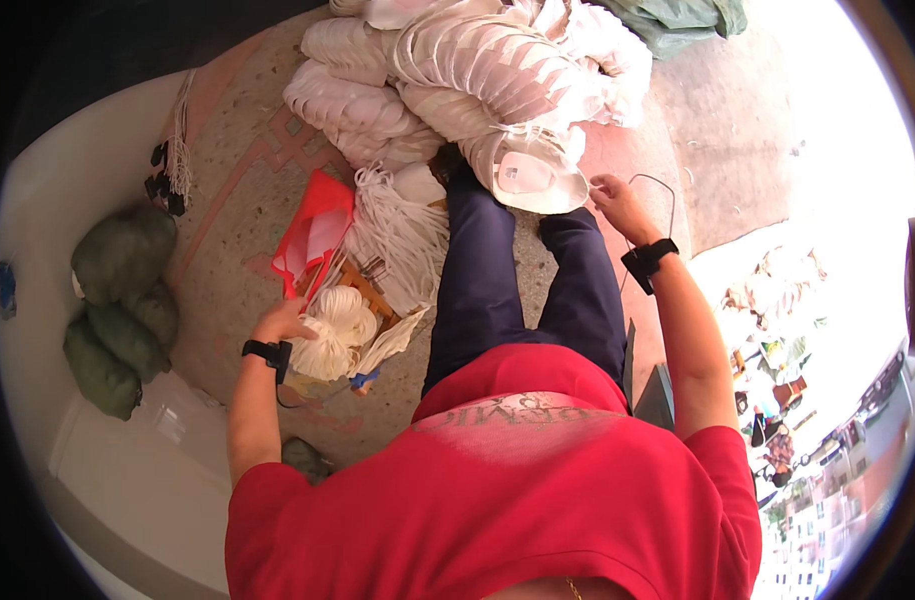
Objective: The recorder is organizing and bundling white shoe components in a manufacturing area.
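The left hand [285, 322] is half curled, its fingertips against a cream cord bundle [339, 328] and a narrow end of the red bag [317, 225]; whether it grips either, I cannot tell. Just past the bundle, loose white cords [402, 235] spill across the floor [212, 325]. Farther out, the right hand [622, 207] has its fingers bent, thumb and forefinger drawn close together beside a thin bent wire [671, 195]; I cannot make out whether they pinch it. Its fingertips sit near the rounded near end of the white threaded stack [477, 60], which lies in thick coils toward the floor's far edge, that end between the person's lower legs.

Speckled floor runs from the left hand out to the green sacks [127, 255], set along the floor's left edge by the pale wall [32, 330]. The left forearm points forward, knuckles up; the right reaches farther, wrist turned inward.
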`<state>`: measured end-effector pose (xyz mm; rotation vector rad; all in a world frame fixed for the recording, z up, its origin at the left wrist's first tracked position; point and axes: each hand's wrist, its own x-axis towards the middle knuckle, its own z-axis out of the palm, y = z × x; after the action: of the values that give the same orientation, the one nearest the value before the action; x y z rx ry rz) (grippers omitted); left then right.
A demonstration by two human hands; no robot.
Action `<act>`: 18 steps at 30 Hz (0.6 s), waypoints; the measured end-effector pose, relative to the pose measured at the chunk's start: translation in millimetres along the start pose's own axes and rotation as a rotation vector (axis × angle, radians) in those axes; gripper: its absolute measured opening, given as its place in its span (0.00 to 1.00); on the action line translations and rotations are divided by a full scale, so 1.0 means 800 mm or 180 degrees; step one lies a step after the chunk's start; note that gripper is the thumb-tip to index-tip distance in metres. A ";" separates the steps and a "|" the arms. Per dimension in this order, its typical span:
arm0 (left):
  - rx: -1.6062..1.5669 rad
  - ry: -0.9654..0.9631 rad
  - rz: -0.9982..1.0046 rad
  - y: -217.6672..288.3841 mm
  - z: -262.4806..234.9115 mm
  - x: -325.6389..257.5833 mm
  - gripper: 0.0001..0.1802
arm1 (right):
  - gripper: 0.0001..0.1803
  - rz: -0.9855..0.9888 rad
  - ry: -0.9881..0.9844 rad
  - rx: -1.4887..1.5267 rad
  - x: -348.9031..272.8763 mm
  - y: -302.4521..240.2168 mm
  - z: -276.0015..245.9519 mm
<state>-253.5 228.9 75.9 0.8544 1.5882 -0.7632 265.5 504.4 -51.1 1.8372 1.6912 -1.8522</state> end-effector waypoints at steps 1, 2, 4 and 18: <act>-0.0010 -0.0003 0.0033 0.024 -0.022 -0.001 0.42 | 0.17 0.0008 0.0020 -0.0027 0.005 -0.003 0.002; -0.0131 0.0650 0.0013 0.049 -0.042 0.001 0.38 | 0.17 -0.0062 0.0082 -0.0213 0.012 -0.003 0.005; -0.0539 0.1582 0.0443 0.117 -0.090 0.018 0.28 | 0.19 -0.0178 0.0293 -0.0377 0.037 0.018 0.009; -0.2873 0.1788 0.1994 0.372 -0.284 0.280 0.48 | 0.25 -0.0302 0.0795 -0.1602 0.141 0.003 0.092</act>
<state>-144.6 605.6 -115.9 0.8184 1.7373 0.6701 182.5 524.7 -154.9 1.8408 2.1079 -1.0988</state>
